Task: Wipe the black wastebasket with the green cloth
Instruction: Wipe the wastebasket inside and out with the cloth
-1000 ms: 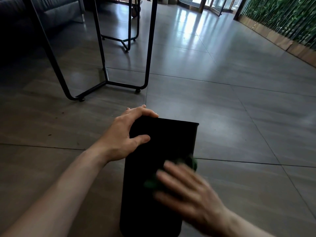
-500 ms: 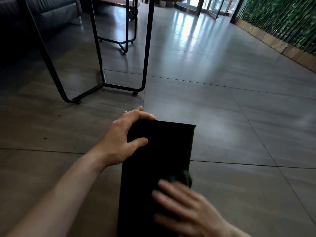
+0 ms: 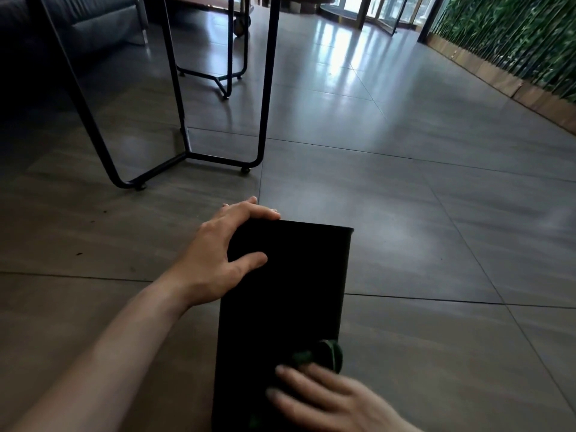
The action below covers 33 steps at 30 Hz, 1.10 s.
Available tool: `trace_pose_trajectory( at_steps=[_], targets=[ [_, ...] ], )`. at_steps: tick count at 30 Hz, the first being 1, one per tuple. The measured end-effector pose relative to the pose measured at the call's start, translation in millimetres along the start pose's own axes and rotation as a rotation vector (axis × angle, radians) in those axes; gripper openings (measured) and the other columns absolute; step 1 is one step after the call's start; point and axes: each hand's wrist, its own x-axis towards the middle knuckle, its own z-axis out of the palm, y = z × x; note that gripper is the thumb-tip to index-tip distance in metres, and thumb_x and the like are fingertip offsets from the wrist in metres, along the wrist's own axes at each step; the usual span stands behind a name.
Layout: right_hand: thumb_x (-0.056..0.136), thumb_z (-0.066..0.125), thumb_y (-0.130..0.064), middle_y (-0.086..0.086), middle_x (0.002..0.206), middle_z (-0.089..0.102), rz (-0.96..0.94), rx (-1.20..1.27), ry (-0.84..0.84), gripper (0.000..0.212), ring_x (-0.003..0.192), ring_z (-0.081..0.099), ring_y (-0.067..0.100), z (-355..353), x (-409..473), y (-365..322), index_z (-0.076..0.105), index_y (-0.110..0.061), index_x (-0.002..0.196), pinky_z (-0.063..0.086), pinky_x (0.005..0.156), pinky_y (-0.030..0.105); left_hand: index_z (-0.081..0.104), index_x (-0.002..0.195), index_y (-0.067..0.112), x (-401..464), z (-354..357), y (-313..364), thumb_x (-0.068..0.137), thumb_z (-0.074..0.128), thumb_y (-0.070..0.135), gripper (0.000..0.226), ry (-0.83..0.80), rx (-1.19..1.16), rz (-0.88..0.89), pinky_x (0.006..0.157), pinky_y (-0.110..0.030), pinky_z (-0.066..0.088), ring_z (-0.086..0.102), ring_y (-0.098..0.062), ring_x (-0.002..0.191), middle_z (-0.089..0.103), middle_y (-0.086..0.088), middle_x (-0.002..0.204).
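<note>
Lying on its side on the floor (image 3: 436,244), long axis running away from the camera: wastebasket (image 3: 290,291), in the lower middle of the view. Gripping its far left corner, fingers over the far edge and thumb on the upper face: left hand (image 3: 224,254). Flat on the near right part of that face: right hand (image 3: 330,400), with the cloth (image 3: 327,353) under its fingertips, at the right edge. Beyond and to the left: table frame (image 3: 187,151), feet on the floor. Farther back: second frame (image 3: 227,79). Far left: sofa (image 3: 93,20). Along the far right: plant wall (image 3: 514,35).
</note>
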Motion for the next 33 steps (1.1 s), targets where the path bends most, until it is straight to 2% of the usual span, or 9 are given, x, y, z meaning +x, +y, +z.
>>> trace_pose_trajectory(
  at_steps=[3, 7, 9, 15, 22, 24, 29, 31, 33],
  targets=[
    [0.105, 0.060, -0.020, 0.011, 0.152, 0.057, 0.305, 0.311, 0.134, 0.032, 0.148, 0.044, 0.037, -10.8, 21.7, 47.2, 0.068, -0.028, 0.135, 0.046, 0.113, 0.051, 0.058, 0.125, 0.043, 0.5, -0.8, 0.6, 0.080, 0.080, 0.008, 0.062, 0.022, 0.018, -0.006, 0.118, -0.024, 0.024, 0.032, 0.009, 0.144, 0.056, 0.029, 0.132],
    [0.097, 0.072, -0.022, 0.014, 0.146, 0.053, 0.845, 0.388, 0.276, 0.039, 0.142, 0.045, 0.038, -16.6, 60.2, 97.2, 0.067, -0.020, 0.135, 0.049, 0.107, 0.056, 0.058, 0.125, 0.046, -0.7, -2.4, 3.6, 0.077, 0.082, 0.008, 0.065, 0.018, 0.031, -0.011, 0.115, -0.023, 0.028, 0.036, 0.008, 0.141, 0.053, 0.033, 0.129],
    [0.100, 0.068, -0.022, 0.016, 0.145, 0.055, 0.752, 0.330, 0.280, 0.034, 0.142, 0.046, 0.041, -10.3, 57.9, 77.8, 0.069, -0.020, 0.134, 0.047, 0.110, 0.056, 0.058, 0.124, 0.046, -0.8, -3.0, 4.8, 0.077, 0.082, 0.008, 0.065, 0.021, 0.036, -0.007, 0.114, -0.023, 0.029, 0.038, 0.007, 0.140, 0.054, 0.031, 0.129],
    [0.109, 0.052, -0.026, 0.001, 0.155, 0.052, -0.001, 0.144, 0.002, 0.033, 0.151, 0.039, 0.031, -3.8, 8.0, 0.6, 0.055, -0.037, 0.140, 0.050, 0.109, 0.037, 0.061, 0.125, 0.039, -1.4, -0.9, 7.6, 0.077, 0.082, 0.007, 0.062, 0.013, 0.018, 0.031, 0.122, -0.031, 0.026, 0.037, 0.010, 0.139, 0.055, 0.036, 0.127],
    [0.099, 0.070, -0.024, 0.017, 0.144, 0.058, 0.808, 0.354, 0.251, 0.035, 0.142, 0.046, 0.040, -15.1, 65.4, 82.1, 0.069, -0.022, 0.134, 0.047, 0.109, 0.056, 0.060, 0.126, 0.037, -0.1, -3.1, 5.4, 0.078, 0.081, 0.004, 0.062, 0.011, 0.021, 0.008, 0.114, -0.022, 0.031, 0.044, 0.000, 0.136, 0.060, 0.019, 0.129],
    [0.097, 0.072, -0.020, 0.018, 0.144, 0.059, 0.728, 0.299, 0.247, 0.036, 0.142, 0.047, 0.042, -9.3, 63.0, 64.4, 0.070, -0.023, 0.133, 0.046, 0.111, 0.056, 0.061, 0.125, 0.036, -0.3, -3.2, 5.1, 0.077, 0.081, 0.003, 0.062, 0.016, 0.027, 0.015, 0.114, -0.019, 0.031, 0.045, 0.001, 0.135, 0.060, 0.019, 0.128],
    [0.106, 0.048, -0.023, 0.003, 0.151, 0.047, -0.025, 0.046, -0.029, 0.037, 0.142, 0.051, 0.018, 1.6, 12.3, -13.9, 0.050, -0.025, 0.143, 0.031, 0.126, 0.043, 0.060, 0.126, 0.038, -2.4, -2.8, 5.1, 0.078, 0.082, 0.008, 0.061, 0.002, 0.013, 0.007, 0.116, -0.021, 0.027, 0.039, 0.006, 0.139, 0.054, 0.029, 0.130],
    [0.107, 0.047, -0.024, 0.003, 0.154, 0.049, -0.055, 0.033, -0.038, 0.036, 0.144, 0.051, 0.017, -1.2, 8.4, -1.7, 0.053, -0.026, 0.143, 0.035, 0.124, 0.040, 0.060, 0.126, 0.040, -2.5, -2.2, 4.5, 0.077, 0.082, 0.008, 0.061, 0.001, 0.008, 0.009, 0.116, -0.023, 0.028, 0.039, 0.005, 0.139, 0.055, 0.026, 0.131],
    [0.108, 0.050, -0.022, 0.009, 0.152, 0.056, 0.162, 0.250, 0.085, 0.033, 0.146, 0.048, 0.034, -5.4, 22.1, 25.6, 0.067, -0.030, 0.135, 0.046, 0.115, 0.048, 0.060, 0.125, 0.041, -1.9, -1.6, 3.2, 0.077, 0.082, 0.008, 0.062, 0.010, 0.014, 0.006, 0.116, -0.024, 0.029, 0.041, 0.003, 0.139, 0.056, 0.022, 0.132]
  ],
)
